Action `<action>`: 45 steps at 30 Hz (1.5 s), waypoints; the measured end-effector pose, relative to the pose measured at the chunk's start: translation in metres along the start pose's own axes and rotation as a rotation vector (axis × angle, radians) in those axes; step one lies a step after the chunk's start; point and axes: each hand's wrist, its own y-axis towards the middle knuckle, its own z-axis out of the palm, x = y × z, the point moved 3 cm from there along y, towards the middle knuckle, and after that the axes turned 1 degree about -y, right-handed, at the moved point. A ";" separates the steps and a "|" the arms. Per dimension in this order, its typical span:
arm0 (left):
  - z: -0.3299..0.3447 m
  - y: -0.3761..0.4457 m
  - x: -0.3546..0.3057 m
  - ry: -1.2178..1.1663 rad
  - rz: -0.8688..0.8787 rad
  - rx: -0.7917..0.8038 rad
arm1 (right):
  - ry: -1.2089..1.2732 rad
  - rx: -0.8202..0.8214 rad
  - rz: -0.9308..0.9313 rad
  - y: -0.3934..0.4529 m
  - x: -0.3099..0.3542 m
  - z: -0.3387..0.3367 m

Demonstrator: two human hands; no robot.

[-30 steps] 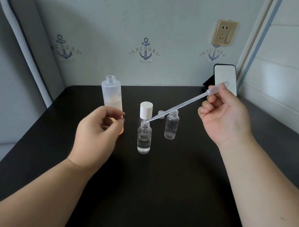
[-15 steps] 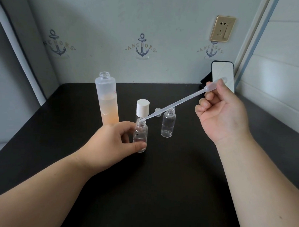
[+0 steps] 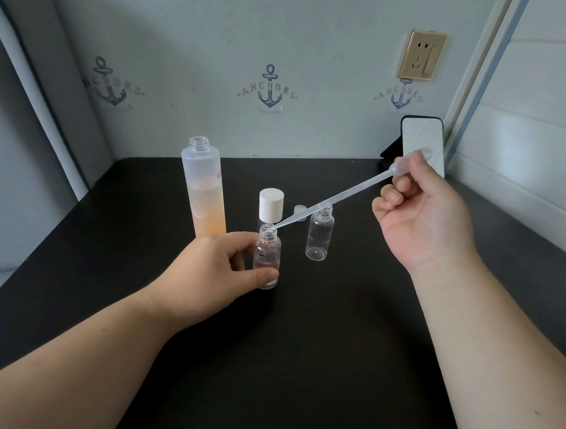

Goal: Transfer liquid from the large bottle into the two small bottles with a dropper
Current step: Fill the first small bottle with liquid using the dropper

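Observation:
A tall frosted large bottle (image 3: 205,191) stands uncapped at the back left, with pale orange liquid in its lower half. My left hand (image 3: 217,266) grips the near small clear bottle (image 3: 267,257), which stands upright on the black table (image 3: 301,361) and holds some clear liquid. My right hand (image 3: 424,214) pinches the bulb of a clear plastic dropper (image 3: 337,199); its tip rests at the mouth of that small bottle. A second small clear bottle (image 3: 319,235) stands uncapped to the right and looks empty.
A white cap (image 3: 271,204) stands behind the near small bottle, and a small clear cap (image 3: 298,211) lies beside it. A phone (image 3: 422,142) leans against the wall at the back right. A wall socket (image 3: 421,55) sits above it.
My left hand moved from beside the large bottle to the near small bottle and closed on it. The dropper tip has stayed at that bottle's mouth.

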 end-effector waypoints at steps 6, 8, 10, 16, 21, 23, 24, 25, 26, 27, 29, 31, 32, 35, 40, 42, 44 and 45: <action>0.000 0.000 -0.001 -0.001 0.012 0.003 | -0.005 0.019 -0.008 0.000 0.000 0.000; 0.000 -0.001 -0.001 -0.001 0.016 0.005 | -0.010 0.025 -0.011 0.001 0.001 -0.001; 0.000 -0.001 -0.001 -0.004 0.020 0.006 | -0.014 0.031 -0.014 0.002 0.001 -0.001; 0.000 0.000 -0.003 0.004 0.028 0.012 | -0.025 0.040 -0.016 0.002 0.001 -0.002; 0.000 0.000 -0.003 0.012 0.038 0.007 | -0.024 0.030 -0.006 0.002 0.000 -0.001; 0.000 0.000 -0.002 0.011 0.036 0.005 | -0.026 0.028 -0.007 0.001 0.000 -0.001; 0.000 0.000 -0.002 0.010 0.037 0.005 | -0.030 0.027 -0.008 0.001 0.000 -0.001; 0.000 0.000 -0.003 0.008 0.036 0.004 | -0.034 0.026 -0.008 0.001 0.000 0.000; 0.000 0.000 -0.003 0.007 0.033 0.006 | -0.038 0.023 -0.008 0.001 0.000 0.000; 0.000 0.000 -0.004 0.008 0.032 0.009 | -0.039 0.019 -0.007 0.001 0.000 0.000; 0.000 0.000 -0.004 0.013 0.031 0.014 | -0.039 0.008 -0.003 0.001 0.000 0.000; 0.000 0.000 -0.003 0.014 0.020 0.011 | -0.044 0.004 -0.003 0.000 0.000 -0.001; 0.000 0.000 -0.003 0.013 0.016 0.009 | -0.051 0.004 -0.004 0.000 0.000 -0.001; 0.000 -0.001 -0.002 0.009 0.012 0.002 | -0.076 -0.003 -0.006 0.000 -0.001 -0.001; 0.000 -0.001 -0.002 0.009 0.002 0.002 | -0.097 -0.036 -0.002 0.000 -0.002 -0.002; 0.000 -0.001 -0.002 0.011 -0.011 0.005 | -0.095 -0.055 0.003 0.000 -0.002 -0.002; 0.000 -0.001 -0.002 0.014 -0.025 0.011 | -0.086 -0.074 0.005 0.000 -0.002 -0.002; 0.000 -0.001 -0.002 0.013 -0.031 0.013 | -0.081 -0.083 0.007 0.000 -0.002 -0.002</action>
